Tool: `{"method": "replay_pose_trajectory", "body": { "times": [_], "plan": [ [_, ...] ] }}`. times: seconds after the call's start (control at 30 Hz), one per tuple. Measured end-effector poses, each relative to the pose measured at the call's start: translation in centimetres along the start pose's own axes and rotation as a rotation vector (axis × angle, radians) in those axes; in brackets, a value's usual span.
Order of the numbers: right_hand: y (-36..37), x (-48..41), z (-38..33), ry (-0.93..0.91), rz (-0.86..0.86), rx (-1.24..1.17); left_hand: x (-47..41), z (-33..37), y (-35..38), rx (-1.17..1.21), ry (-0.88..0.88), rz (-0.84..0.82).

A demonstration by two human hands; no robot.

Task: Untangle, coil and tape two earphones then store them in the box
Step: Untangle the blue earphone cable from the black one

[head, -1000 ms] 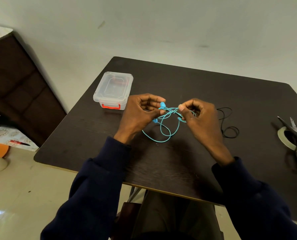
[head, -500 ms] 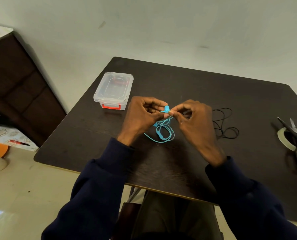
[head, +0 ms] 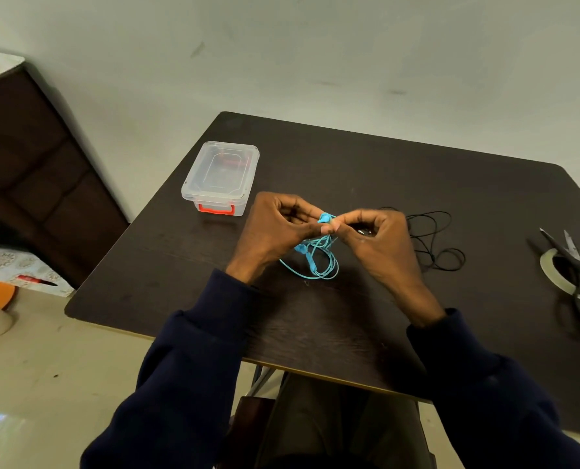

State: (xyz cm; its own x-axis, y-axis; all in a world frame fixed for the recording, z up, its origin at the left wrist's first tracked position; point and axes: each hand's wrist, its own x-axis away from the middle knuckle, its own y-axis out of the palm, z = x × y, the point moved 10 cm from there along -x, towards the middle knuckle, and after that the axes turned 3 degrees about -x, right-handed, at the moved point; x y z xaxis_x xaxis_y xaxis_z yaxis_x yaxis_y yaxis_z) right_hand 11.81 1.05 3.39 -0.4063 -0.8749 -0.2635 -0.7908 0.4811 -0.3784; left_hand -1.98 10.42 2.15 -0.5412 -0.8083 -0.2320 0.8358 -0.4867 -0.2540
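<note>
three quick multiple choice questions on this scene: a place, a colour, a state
1. Where does the clear box stand? A on the floor B on the table, left of the left hand C on a lap
2. What colour is the held earphone, pinched by left hand and right hand? A blue B white C red
3. How is the black earphone? A taped coil B inside the box C loose on the table
B, it stands by the table's left edge; A, its cable is blue; C, its loops sprawl untaped.
</note>
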Motion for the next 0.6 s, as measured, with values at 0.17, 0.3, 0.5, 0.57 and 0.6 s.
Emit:
{"method": "replay_pose_trajectory", "body": {
  "times": [0.17, 0.3, 0.5, 0.57, 0.6],
  "plan": [
    [0.3, 0.5, -0.1, -0.017, 0.043, 0.018, -0.1, -0.2, 0.0, 0.005, -0.018, 0.005],
    [0.6, 0.6, 0.0, -0.049, 0.057, 0.034, -0.1, -0.4, 0.2, 0.008, -0.026, -0.028],
    [0.2, 0.3, 0.0, -0.068, 0.073, 0.150, 0.2, -1.3, 1.8, 0.138, -0.127, -0.146],
    [0.1, 0.1, 0.2, -0.053, 0.063, 0.157, 0.4, -1.5, 2.0, 0.215, -0.171, -0.164],
    [0.0, 0.1, 0.2, -0.046, 0.058, 0.157, 0.3, -1.5, 2.0, 0.237, -0.182, -0.146]
  ]
}}
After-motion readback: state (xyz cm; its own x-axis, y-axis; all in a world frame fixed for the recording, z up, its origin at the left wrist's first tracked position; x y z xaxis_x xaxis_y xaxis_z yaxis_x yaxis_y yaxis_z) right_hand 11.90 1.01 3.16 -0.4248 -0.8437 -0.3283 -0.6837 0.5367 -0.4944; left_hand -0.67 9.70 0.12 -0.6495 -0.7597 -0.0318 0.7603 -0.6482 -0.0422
